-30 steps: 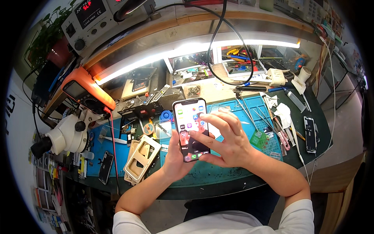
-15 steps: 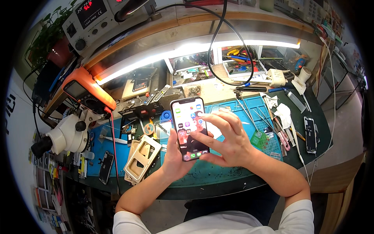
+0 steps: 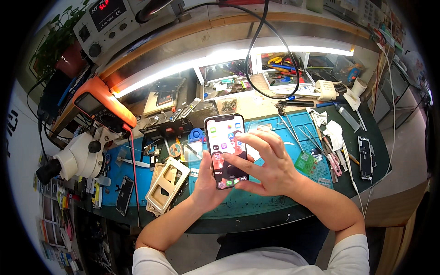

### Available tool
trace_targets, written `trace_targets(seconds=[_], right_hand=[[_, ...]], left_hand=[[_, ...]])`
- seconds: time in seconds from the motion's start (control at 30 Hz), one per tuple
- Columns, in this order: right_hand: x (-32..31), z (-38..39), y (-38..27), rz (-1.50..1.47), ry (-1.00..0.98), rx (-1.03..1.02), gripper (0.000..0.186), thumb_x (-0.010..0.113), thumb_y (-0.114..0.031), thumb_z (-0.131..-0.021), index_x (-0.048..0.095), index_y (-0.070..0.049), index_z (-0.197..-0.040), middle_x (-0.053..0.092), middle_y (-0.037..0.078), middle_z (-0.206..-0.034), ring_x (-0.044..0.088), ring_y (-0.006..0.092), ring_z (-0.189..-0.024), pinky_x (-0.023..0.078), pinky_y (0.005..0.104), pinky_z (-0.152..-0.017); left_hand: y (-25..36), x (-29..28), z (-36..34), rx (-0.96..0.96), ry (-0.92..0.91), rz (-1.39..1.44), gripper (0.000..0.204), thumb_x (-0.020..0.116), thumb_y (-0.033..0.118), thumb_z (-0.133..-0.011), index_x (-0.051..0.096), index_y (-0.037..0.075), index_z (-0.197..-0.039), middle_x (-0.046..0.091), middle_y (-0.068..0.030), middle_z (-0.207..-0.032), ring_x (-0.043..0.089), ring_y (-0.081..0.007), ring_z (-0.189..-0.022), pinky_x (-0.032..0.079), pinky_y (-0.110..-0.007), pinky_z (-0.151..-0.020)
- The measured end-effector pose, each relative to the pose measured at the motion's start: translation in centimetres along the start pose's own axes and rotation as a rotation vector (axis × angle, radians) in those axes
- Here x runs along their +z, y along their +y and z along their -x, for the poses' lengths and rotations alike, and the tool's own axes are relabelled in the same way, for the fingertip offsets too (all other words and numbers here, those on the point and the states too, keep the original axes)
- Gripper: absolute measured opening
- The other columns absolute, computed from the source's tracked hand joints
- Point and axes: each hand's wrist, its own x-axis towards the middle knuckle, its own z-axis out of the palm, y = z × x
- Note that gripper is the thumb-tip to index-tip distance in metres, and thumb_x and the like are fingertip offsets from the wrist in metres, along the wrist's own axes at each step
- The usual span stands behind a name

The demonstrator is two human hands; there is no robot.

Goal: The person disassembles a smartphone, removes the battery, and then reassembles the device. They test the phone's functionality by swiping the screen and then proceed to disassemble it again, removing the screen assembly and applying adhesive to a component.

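My left hand (image 3: 207,188) is closed round a black smartphone (image 3: 227,170), held upright with its lit screen showing app icons. Above the screen and along its right side, my right hand (image 3: 270,169) has its fingers apart, the index fingertip at the middle of the screen and the thumb near the lower edge; whether they touch is hard to tell. Under both hands lies a teal work mat (image 3: 252,206). Left of my left hand are tan metal fixtures (image 3: 178,174), stacked and tilted.
An orange multimeter (image 3: 103,104), white microscope (image 3: 75,158) and disassembled phone (image 3: 124,195) are on the left. Tweezers, screwdrivers, a syringe (image 3: 344,117) and another opened phone (image 3: 365,158) lie on the right. Tool bins (image 3: 279,66), a soldering station (image 3: 98,32) and looped black cable stand out behind.
The phone in my left hand shifts slightly left, then back to the right. My right hand stays over the screen with its fingers barely moved.
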Motion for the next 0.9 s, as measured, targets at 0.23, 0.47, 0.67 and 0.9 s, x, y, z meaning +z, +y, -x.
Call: trace_targets(seconds=[0.23, 0.47, 0.67, 0.9], right_hand=[[0.12, 0.0, 0.02, 0.004, -0.003, 0.001, 0.059, 0.072, -0.05, -0.088, 0.064, -0.026, -0.141, 0.05, 0.01, -0.146, 0.044, 0.0321, -0.135, 0.04, 0.051, -0.114], [0.13, 0.03, 0.01, 0.009, -0.006, 0.004, 0.058, 0.072, -0.05, -0.088, 0.065, -0.026, -0.141, 0.05, 0.01, -0.146, 0.043, 0.0317, -0.135, 0.039, 0.0511, -0.114], [0.13, 0.04, 0.02, 0.007, -0.007, 0.004, 0.058, 0.072, -0.051, -0.089, 0.065, -0.026, -0.14, 0.05, 0.01, -0.146, 0.043, 0.0314, -0.136, 0.039, 0.051, -0.115], [0.17, 0.01, 0.04, 0.004, -0.006, 0.005, 0.057, 0.072, -0.051, -0.089, 0.065, -0.026, -0.14, 0.051, 0.01, -0.146, 0.043, 0.0317, -0.135, 0.039, 0.0509, -0.115]], left_hand=[[-0.03, -0.24, -0.04, -0.005, -0.037, 0.005, 0.079, 0.028, 0.072, -0.106, 0.039, 0.012, -0.155, 0.062, -0.0154, -0.136, 0.063, -0.0257, -0.127, 0.059, -0.04, -0.099], [0.03, -0.15, -0.01, -0.02, -0.012, -0.003, 0.079, 0.028, 0.073, -0.105, 0.04, 0.013, -0.156, 0.062, -0.0145, -0.136, 0.063, -0.0252, -0.127, 0.059, -0.04, -0.099], [0.0, -0.32, -0.04, -0.012, -0.028, -0.005, 0.078, 0.028, 0.072, -0.106, 0.039, 0.014, -0.156, 0.061, -0.0142, -0.137, 0.063, -0.0253, -0.128, 0.059, -0.042, -0.1], [-0.08, -0.63, -0.08, -0.011, -0.055, 0.01, 0.078, 0.027, 0.072, -0.106, 0.04, 0.014, -0.156, 0.061, -0.0135, -0.138, 0.062, -0.0253, -0.129, 0.058, -0.043, -0.101]])
